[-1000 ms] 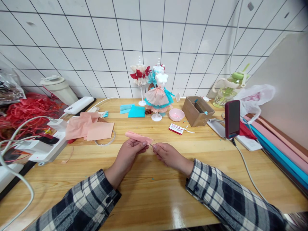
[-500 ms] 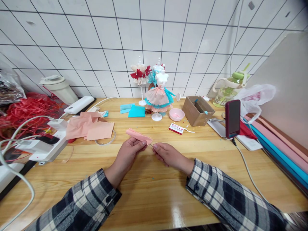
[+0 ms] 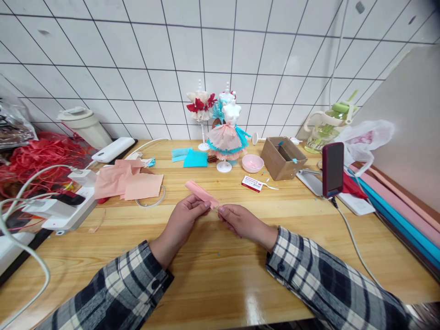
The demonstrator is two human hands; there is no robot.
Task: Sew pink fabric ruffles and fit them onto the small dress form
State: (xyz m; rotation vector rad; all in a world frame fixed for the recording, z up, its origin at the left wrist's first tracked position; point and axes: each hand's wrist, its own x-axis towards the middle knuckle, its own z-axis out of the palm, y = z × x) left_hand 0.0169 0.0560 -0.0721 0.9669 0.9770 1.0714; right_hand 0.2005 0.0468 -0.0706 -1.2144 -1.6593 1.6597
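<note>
My left hand (image 3: 184, 220) pinches a folded strip of pink paper (image 3: 199, 192) above the wooden table (image 3: 220, 279); the strip sticks up and to the left from my fingertips. My right hand (image 3: 240, 221) is closed in a pinch right beside it, fingertips at the strip's near end, on something thin that I cannot make out. Both wrists rest near the table, in plaid sleeves.
Loose pink paper sheets (image 3: 129, 182) and a wire ring lie to the left, by a white power strip (image 3: 65, 208). Behind stand small dressed mannequins (image 3: 227, 133), teal paper (image 3: 194, 159), a pink bowl (image 3: 252, 163), a cardboard box (image 3: 282, 158), a propped phone (image 3: 332, 168) and paper rolls (image 3: 402, 208).
The pink strip has tilted, its far end swinging up and to the right. Both hands stay almost in place.
</note>
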